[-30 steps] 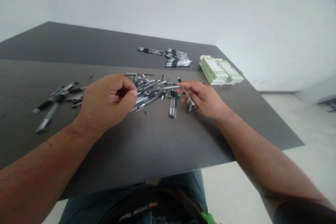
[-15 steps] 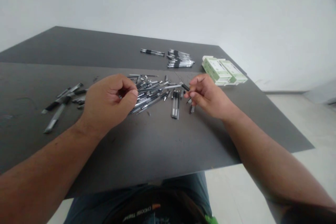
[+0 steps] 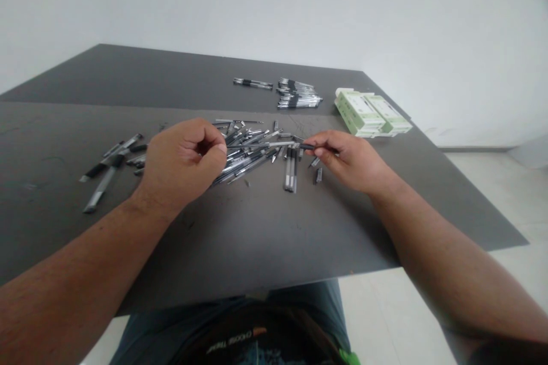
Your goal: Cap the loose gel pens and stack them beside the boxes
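My left hand (image 3: 185, 161) is closed in a pinch on the near end of a thin pen refill (image 3: 261, 145) held level above the table. My right hand (image 3: 349, 161) pinches a dark pen barrel (image 3: 309, 147) whose open end meets the refill's far tip. Beneath both hands lies a loose heap of pen parts (image 3: 252, 154), silver and black, spread over the dark grey table (image 3: 240, 239). A pair of barrels (image 3: 291, 168) lies side by side just in front of the heap.
Several black and silver pen pieces (image 3: 110, 166) lie scattered at the left. A neat row of finished pens (image 3: 297, 97) sits at the back. Green and white boxes (image 3: 371, 114) stand at the back right near the table's edge.
My right hand turned the barrel from upright to level and brought its end up to the refill's tip. My left hand kept its pinch and barely moved.
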`<move>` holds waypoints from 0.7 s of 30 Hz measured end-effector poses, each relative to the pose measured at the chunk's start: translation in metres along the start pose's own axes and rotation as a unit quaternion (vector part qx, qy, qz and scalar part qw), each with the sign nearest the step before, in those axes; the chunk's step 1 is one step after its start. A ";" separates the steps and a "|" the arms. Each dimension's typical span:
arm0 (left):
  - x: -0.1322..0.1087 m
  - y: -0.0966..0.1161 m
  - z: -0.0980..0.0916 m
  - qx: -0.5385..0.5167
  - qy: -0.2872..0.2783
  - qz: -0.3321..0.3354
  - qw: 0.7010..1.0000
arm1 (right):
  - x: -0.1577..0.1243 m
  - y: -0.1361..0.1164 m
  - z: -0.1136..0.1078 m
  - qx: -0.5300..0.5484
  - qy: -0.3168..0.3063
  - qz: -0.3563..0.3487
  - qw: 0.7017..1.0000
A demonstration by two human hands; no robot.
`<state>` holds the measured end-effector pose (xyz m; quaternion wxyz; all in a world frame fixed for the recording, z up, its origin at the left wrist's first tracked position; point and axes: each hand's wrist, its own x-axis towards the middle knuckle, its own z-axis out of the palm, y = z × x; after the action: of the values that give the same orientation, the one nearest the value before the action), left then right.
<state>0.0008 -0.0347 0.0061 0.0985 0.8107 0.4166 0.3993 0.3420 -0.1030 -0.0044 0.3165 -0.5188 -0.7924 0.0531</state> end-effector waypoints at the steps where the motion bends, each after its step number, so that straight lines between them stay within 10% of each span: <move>1: 0.000 0.000 0.000 0.001 -0.002 -0.002 1.000 | 0.000 0.000 0.000 -0.001 -0.002 -0.002 1.000; 21: 0.001 -0.002 0.002 -0.027 0.003 0.024 0.999 | -0.001 0.001 0.001 0.002 0.000 0.008 1.000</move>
<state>0.0011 -0.0325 0.0042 0.1097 0.8164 0.3860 0.4154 0.3425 -0.1034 -0.0055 0.3175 -0.5247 -0.7878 0.0573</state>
